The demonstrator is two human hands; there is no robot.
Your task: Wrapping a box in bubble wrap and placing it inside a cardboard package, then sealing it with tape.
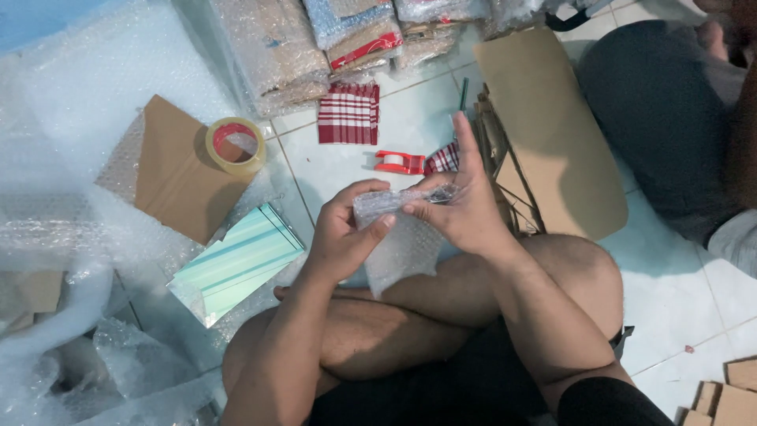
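From the head camera, looking down at crossed bare legs on a shiny white tile floor [410, 118].

Both hands hold a small bundle of bubble wrap [398, 237] just above the knees. The wrap is see-through, bumpy and crinkly, and it hangs down in a soft flap. The left hand [343, 233] is curled around its left side, thumb pressed on the front. The right hand [465, 201] pinches the top edge with thumb and bent fingers, while one finger sticks straight up. What is inside the wrap is too blurry to tell.

Past the hands lies a red tape dispenser [397, 162], and beside it a bit of red and white checked cloth, half hidden by the right hand. A folded checked cloth [348, 113] lies further away. A round roll of clear tape [235, 145] sits on a flat brown cardboard sheet [177, 177]. Nearer are pale green flat packets [236, 260], smooth and shiny. On the right stands a stack of brown cardboard [552, 134]. Wrapped parcels [272, 51] at the top are cut off by the edge. Another person's dark-clothed leg [670, 110] shows at top right.
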